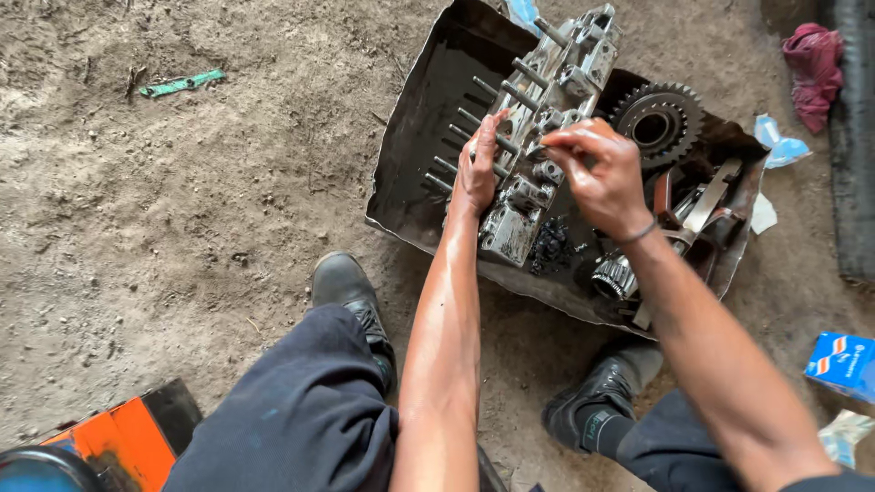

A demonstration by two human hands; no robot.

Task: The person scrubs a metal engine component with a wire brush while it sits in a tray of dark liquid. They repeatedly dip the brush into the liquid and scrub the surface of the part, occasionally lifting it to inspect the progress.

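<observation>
We see left hand flat, fingers spread, pressing metal engine casting in oily tray; right hand pinching small part, possibly bolt, beside gear.

Oily metal block – matt dirt floor.

Dirt-floor repair yard — oily tray, gear

A small blue cardboard box with a white and red-orange mark is seen on the dirt at the right edge. Just below it, a crumpled pale wrapper is found. Torn blue-and-white packets are seen beside the metal tray.
</observation>
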